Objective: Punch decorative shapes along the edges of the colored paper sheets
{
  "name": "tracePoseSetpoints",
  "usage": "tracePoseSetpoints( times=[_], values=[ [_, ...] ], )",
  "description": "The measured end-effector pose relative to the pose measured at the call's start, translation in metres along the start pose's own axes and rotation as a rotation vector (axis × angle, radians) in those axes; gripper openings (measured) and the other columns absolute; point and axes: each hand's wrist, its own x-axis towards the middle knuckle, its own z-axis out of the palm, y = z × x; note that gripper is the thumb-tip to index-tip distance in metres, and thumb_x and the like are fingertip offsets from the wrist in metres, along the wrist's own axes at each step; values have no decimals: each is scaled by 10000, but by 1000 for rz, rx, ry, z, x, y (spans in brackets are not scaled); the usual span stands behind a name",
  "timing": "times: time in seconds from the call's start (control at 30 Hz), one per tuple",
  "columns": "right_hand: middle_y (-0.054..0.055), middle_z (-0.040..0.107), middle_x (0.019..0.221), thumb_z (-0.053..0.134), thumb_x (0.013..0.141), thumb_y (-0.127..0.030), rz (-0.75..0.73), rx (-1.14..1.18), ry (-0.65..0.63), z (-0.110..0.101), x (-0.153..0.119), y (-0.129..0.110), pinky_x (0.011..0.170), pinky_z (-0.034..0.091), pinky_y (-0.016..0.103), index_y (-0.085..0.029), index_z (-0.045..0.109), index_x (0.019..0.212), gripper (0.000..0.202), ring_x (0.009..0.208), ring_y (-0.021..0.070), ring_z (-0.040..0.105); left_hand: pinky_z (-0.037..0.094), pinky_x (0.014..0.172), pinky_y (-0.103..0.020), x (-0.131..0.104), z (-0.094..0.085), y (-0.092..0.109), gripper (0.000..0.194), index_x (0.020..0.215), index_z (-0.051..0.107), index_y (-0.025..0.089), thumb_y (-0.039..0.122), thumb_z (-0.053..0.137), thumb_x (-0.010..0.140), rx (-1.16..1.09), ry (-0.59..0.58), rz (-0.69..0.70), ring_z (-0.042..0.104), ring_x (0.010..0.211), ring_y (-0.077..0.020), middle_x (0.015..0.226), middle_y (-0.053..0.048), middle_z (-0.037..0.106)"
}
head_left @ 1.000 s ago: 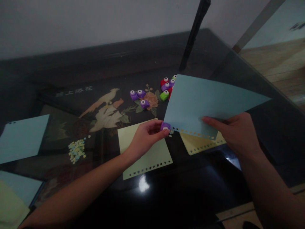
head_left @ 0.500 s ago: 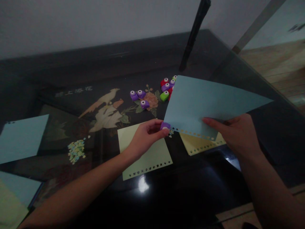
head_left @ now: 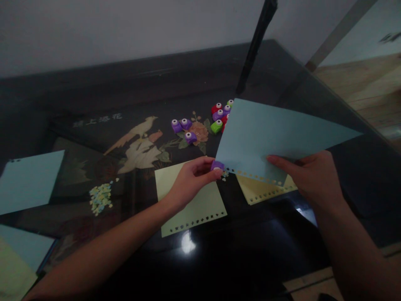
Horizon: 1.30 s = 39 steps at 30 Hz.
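The left hand's fingers [head_left: 216, 173] pinch the purple punch [head_left: 217, 165] between them at the blue sheet's [head_left: 266, 138] near-left corner, above the dark counter [head_left: 131, 259], while the right hand's fingers [head_left: 277, 161] grip that sheet by its near side, thumb on top.

- Passage noted between scraps [head_left: 100, 198] and green sheet [head_left: 190, 202]; left forearm [head_left: 125, 232] bars its near end.
- Narrow gap separates purple punches [head_left: 189, 137] from mixed punches [head_left: 217, 113].
- Raised blue sheet [head_left: 266, 136] obstructs the mixed punches' right side.
- Pole [head_left: 257, 46] stands beyond blue sheet, blocking sideways passage there.
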Motion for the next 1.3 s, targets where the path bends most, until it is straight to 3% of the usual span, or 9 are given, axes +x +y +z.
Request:
tracePoseSetpoints(
  times=[0.27,0.57,0.8,1.07,1.3],
  values=[
    [-11,557,445,735,565,-433,17,-67,-1,-1,0,2,428,409,281,-210,541,397,340,441,157,514,500,770,-282,-1,1,0,224,878,644,165,287,713,703,-2,18,13,638,746,-135,821,-23,696],
    [6,683,611,741,580,-385,-48,-13,2,-1,-1,-2,548,497,327,-219,683,598,176,568,196,618,497,725,-274,-2,1,-1,234,882,634,160,312,703,718,21,14,23,628,742,-139,818,-29,685],
    [-10,637,523,756,568,-399,-25,-61,21,-1,-1,0,496,471,312,-205,653,537,222,505,188,582,496,778,-300,-3,3,0,228,876,628,160,312,702,723,13,7,22,641,793,-157,840,-36,692],
    [0,689,604,754,576,-366,-66,-32,1,-3,-3,-5,541,490,313,-203,694,607,177,545,190,616,501,776,-299,-3,3,-1,200,886,616,161,294,682,752,-12,-1,40,647,768,-148,808,-29,685],
    [-5,660,530,759,577,-364,-49,-37,-8,-4,-4,-5,492,468,290,-205,643,502,210,482,172,590,497,799,-291,-4,3,-1,187,875,612,156,276,684,752,-33,-13,47,644,767,-138,809,-22,677]
  ],
)
